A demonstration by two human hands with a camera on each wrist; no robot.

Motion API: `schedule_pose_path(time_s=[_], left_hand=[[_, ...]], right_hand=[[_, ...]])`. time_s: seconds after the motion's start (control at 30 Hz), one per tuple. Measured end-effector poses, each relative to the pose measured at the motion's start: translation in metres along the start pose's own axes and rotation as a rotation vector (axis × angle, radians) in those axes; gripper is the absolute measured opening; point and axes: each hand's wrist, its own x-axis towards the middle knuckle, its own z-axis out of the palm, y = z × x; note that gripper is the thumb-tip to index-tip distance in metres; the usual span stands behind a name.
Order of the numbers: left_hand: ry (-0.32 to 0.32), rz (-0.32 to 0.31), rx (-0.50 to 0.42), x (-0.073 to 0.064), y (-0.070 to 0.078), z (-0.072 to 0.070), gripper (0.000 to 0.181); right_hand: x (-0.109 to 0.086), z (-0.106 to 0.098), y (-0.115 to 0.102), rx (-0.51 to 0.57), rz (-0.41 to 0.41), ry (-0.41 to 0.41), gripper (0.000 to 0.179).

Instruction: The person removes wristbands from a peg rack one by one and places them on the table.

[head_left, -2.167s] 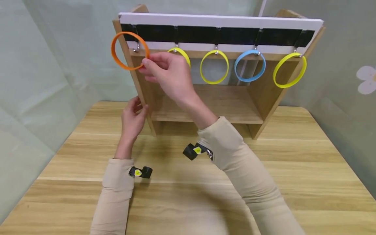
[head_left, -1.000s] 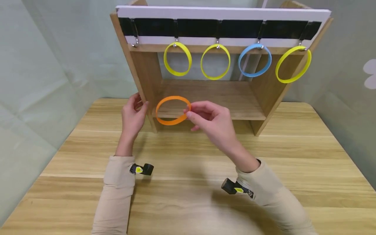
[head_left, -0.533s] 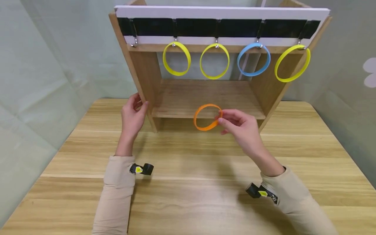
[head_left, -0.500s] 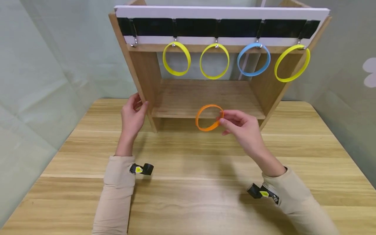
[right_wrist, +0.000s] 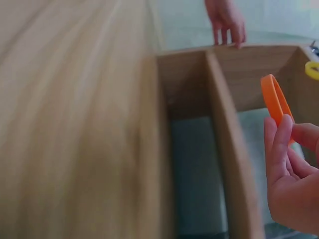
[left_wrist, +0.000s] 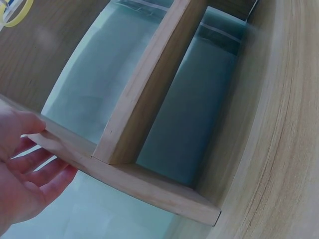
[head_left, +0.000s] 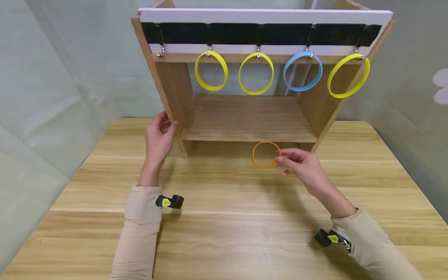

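Note:
My right hand [head_left: 308,171] pinches an orange silicone wristband [right_wrist: 271,94] between thumb and fingers. It holds the band above the table, just in front of the lower shelf's right part. My left hand [head_left: 159,142] grips the left side panel [left_wrist: 75,154] of a wooden shelf unit [head_left: 250,116], thumb on the front and fingers behind. Yellow wristbands [head_left: 226,70] and a blue wristband [head_left: 286,77] hang from metal hooks along the unit's top bar. At the bar's far left is a hook [head_left: 161,53] with no band on it.
The unit stands on a wood-grain table [head_left: 224,241] near its back edge. A white board [head_left: 266,16] with a black strip spans the unit's top. Pale cloth [head_left: 70,77] covers the area behind. Each sleeve carries a small black wrist camera [head_left: 170,202].
My right hand has carried the orange wristband from beside the leftmost hook down and to the right, toward the table. The left hand has stayed on the side panel.

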Motion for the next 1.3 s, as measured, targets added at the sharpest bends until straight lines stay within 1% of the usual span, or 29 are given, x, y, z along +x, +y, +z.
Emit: schedule_pose_path(time_s=[0.13, 0.33, 0.43, 0.53, 0.7, 0.9, 1.07, 1.2, 1.3], left_hand=[[0.006, -0.005, -0.004, 0.001, 0.0, 0.0, 0.04], [0.005, -0.004, 0.002, 0.001, 0.0, 0.001, 0.039], [0.002, -0.006, 0.001, 0.001, 0.0, 0.001, 0.04], [0.005, -0.005, -0.002, 0.001, 0.0, 0.001, 0.04], [0.007, 0.005, -0.004, 0.002, -0.001, 0.002, 0.039], [0.002, 0.007, -0.022, 0.0, -0.002, 0.002, 0.039], [-0.009, 0.011, -0.027, 0.0, -0.001, 0.001, 0.04], [-0.004, 0.004, -0.028, 0.0, -0.002, 0.002, 0.041], [-0.002, 0.008, -0.026, 0.0, -0.003, 0.001, 0.041]], right_hand=[[0.0, -0.008, 0.013, -0.007, 0.064, -0.014, 0.032], [0.002, -0.023, 0.031, -0.003, 0.131, -0.058, 0.041], [0.004, -0.029, 0.038, 0.012, 0.161, -0.089, 0.042], [0.006, -0.033, 0.044, -0.002, 0.181, -0.13, 0.042], [0.012, -0.036, 0.052, -0.05, 0.193, -0.178, 0.042], [0.017, -0.038, 0.062, -0.044, 0.228, -0.224, 0.039], [0.018, -0.038, 0.067, -0.042, 0.232, -0.233, 0.036], [0.019, -0.037, 0.066, -0.046, 0.241, -0.21, 0.033], [0.019, -0.038, 0.064, -0.07, 0.248, -0.189, 0.031]])
